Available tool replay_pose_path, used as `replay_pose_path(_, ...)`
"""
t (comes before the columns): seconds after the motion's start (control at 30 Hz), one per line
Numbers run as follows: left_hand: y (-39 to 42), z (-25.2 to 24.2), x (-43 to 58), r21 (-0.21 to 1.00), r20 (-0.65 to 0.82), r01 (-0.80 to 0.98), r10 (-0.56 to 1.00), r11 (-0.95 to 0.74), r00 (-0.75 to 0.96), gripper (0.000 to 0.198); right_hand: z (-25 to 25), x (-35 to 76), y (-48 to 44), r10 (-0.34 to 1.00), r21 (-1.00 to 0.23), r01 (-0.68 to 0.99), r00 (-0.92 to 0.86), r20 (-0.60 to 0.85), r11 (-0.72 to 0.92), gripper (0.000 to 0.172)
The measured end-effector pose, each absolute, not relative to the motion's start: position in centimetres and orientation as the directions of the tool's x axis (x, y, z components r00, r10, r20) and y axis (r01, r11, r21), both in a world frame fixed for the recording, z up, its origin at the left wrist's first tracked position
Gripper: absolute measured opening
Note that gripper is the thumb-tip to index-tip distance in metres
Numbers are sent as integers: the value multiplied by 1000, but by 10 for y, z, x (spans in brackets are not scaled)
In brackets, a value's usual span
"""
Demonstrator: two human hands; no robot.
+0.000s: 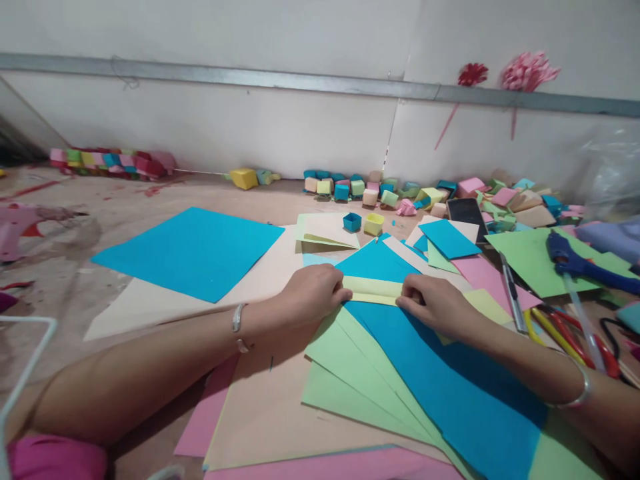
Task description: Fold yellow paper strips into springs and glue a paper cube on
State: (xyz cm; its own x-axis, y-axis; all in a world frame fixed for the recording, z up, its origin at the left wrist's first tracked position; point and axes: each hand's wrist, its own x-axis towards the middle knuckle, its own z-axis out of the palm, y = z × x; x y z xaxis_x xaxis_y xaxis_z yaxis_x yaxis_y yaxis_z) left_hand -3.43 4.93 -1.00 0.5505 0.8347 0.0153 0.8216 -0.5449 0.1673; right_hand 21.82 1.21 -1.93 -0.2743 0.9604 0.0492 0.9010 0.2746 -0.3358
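Observation:
A folded pale yellow paper strip lies on top of a blue sheet and a fan of green sheets. My left hand is curled, with its fingers pressed on the strip's left end. At the strip's right end my right hand pinches the fold. Each wrist wears a silver bangle.
A large blue sheet lies on beige paper at the left. Small paper boxes sit behind the strip and more line the wall. To the right are a phone, a blue glue gun, a cutter and red-handled scissors.

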Motion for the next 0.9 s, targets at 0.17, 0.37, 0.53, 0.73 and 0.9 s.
replay_pose_path(0.17,50,-11,-35,183,13,817,832,-547,555,36,-22,223,12,938,-367,864,-330,102,344,12)
replay_pose_path(0.37,46,-1,-32,190,7,823,839,-536,544,36,-21,226,10,902,-211,879,-402,158,428,13)
replay_pose_path(0.53,44,2,-30,186,22,819,836,-543,549,36,-17,218,-4,756,160,781,-625,198,604,18)
replay_pose_path(0.73,47,-1,-32,185,19,816,833,-547,554,35,-22,209,-18,673,347,697,-710,209,627,24)
replay_pose_path(0.9,43,-3,-30,163,70,823,839,-544,540,25,-22,212,-17,665,354,680,-724,184,642,22)
